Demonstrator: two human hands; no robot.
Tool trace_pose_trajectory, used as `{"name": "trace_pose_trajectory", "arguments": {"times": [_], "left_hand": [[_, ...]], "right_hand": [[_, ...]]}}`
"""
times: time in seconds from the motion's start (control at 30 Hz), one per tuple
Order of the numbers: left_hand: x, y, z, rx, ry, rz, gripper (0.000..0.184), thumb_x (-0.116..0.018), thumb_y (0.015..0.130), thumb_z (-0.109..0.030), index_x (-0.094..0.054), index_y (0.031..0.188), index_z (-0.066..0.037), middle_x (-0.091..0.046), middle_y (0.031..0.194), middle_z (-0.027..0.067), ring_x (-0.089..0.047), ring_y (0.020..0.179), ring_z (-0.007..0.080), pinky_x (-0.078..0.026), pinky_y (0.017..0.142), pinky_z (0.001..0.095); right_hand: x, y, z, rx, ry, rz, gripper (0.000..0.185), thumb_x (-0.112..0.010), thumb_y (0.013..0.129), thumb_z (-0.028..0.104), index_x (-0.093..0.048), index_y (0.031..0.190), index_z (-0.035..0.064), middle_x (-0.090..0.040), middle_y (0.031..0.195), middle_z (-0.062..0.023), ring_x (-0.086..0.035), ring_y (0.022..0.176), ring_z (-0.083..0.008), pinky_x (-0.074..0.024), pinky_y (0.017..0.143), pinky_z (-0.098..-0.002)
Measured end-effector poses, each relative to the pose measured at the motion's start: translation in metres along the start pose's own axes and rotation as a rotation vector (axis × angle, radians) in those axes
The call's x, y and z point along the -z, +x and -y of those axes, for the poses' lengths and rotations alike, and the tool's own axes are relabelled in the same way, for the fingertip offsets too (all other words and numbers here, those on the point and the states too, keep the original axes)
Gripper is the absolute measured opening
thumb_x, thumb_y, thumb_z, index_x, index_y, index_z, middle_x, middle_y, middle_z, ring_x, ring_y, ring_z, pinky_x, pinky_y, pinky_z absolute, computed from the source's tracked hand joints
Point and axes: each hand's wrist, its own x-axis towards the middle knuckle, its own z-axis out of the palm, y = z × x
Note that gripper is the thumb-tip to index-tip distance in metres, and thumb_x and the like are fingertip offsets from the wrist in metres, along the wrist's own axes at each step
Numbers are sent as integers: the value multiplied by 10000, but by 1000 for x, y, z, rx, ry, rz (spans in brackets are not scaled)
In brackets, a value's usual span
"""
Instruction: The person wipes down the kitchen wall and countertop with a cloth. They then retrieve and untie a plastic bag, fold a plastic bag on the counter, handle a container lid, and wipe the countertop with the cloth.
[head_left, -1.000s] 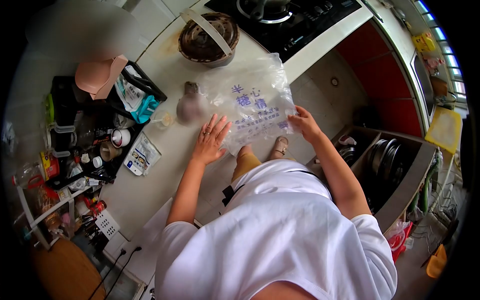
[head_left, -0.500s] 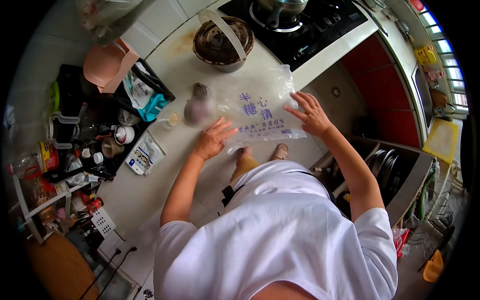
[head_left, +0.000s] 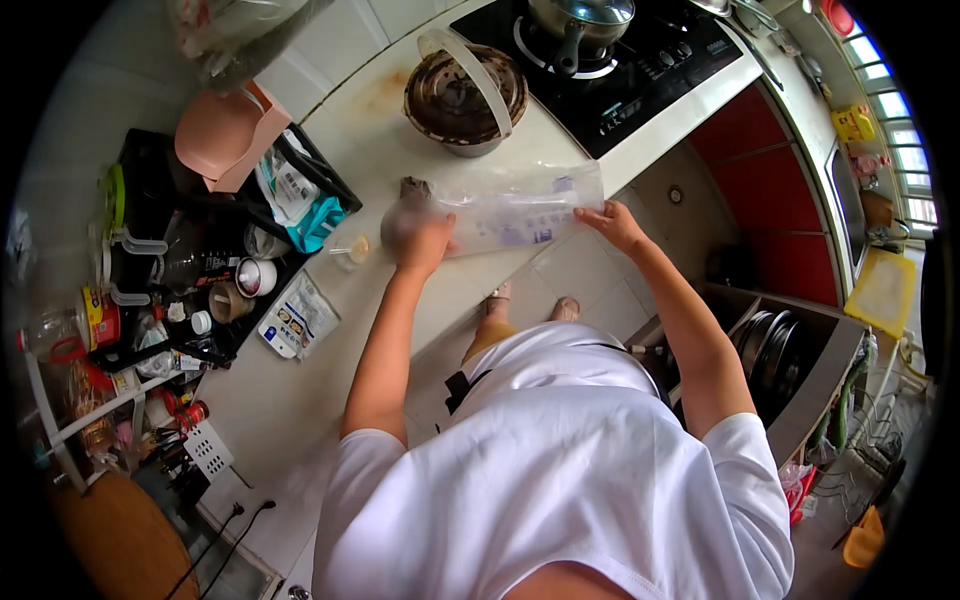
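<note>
A clear plastic bag [head_left: 520,207] with purple print lies folded into a narrower strip across the counter's front edge. My right hand [head_left: 614,224] pinches its right end between thumb and fingers. At the left end, my left hand [head_left: 428,244] is closed on the bag's lower edge, its fingertips partly hidden. Just beyond that hand sits a blurred, rounded purplish-grey thing [head_left: 402,218] with a dark top; its kind cannot be made out. A small clear cup-like piece [head_left: 350,250] with something pale in it stands to the left.
A lidded bucket [head_left: 466,95] with a white handle stands behind the bag. At the back right, a pot [head_left: 592,22] sits on a black gas stove [head_left: 640,85]. Leftward are a crowded black rack [head_left: 225,335], a pink container [head_left: 225,140] and a printed packet [head_left: 300,315]. An open drawer [head_left: 775,385] juts out at right.
The bag went from spread flat with its print showing to folded narrower. My hands, earlier open and resting on it, have closed on its ends. The whole view has shifted slightly.
</note>
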Motion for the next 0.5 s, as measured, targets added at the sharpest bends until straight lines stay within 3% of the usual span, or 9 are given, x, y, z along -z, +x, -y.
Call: {"name": "trace_pose_trajectory", "arguments": {"times": [0.07,0.1,0.17,0.2,0.27,0.3,0.37,0.5], "left_hand": [[3,9,-7,81,277,21,341,-547,938,-284,-576,740,-9,-614,525,62,-583,459,167,-468,496,273],[5,12,-15,79,277,24,341,-547,938,-284,-576,740,-9,-614,525,62,-583,459,167,-468,496,273],[8,15,-28,500,-240,19,371,-516,944,-318,-575,741,-14,-631,545,50,-551,403,151,-461,478,264],[4,16,-23,499,-241,23,371,-516,944,-318,-575,741,-14,-631,545,50,-551,403,151,-461,478,264],[-8,18,-12,456,-109,-10,391,-497,943,-363,-584,758,-30,-632,546,76,-596,460,198,-482,504,310],[-3,17,-16,454,-108,-7,391,-497,943,-363,-584,758,-30,-632,546,76,-596,460,198,-482,504,310],[5,12,-28,446,-69,-85,375,-532,914,-414,-572,860,-45,-620,541,108,-631,532,264,-494,539,392],[0,11,-36,472,28,-124,436,-472,925,-457,-596,902,-40,-662,649,150,-653,567,284,-500,590,394]], "right_hand": [[-4,14,-13,-57,12,-60,407,-708,822,376,-701,988,5,-693,987,-133,-648,894,-172,-486,800,-286],[-6,13,-7,-59,14,-62,407,-708,822,376,-701,988,5,-693,987,-133,-648,894,-172,-486,800,-286],[-14,4,13,-143,-150,-176,348,-731,764,334,-718,901,15,-682,989,-127,-641,903,-219,-490,796,-309],[-19,1,17,-146,-149,-178,348,-731,764,334,-718,901,15,-682,989,-127,-641,903,-219,-490,796,-309],[-29,-4,22,18,-488,-412,326,-725,702,308,-717,852,18,-647,972,-118,-599,934,-268,-486,812,-354],[-33,-6,23,24,-476,-463,352,-711,676,330,-716,839,18,-612,946,-101,-555,961,-279,-477,837,-381],[-37,-2,22,22,-527,-475,353,-702,684,338,-718,841,23,-617,952,-95,-555,970,-272,-478,843,-376],[-40,-1,28,-10,-618,-498,348,-686,696,354,-724,851,45,-620,949,-82,-552,981,-261,-481,851,-367]]}}
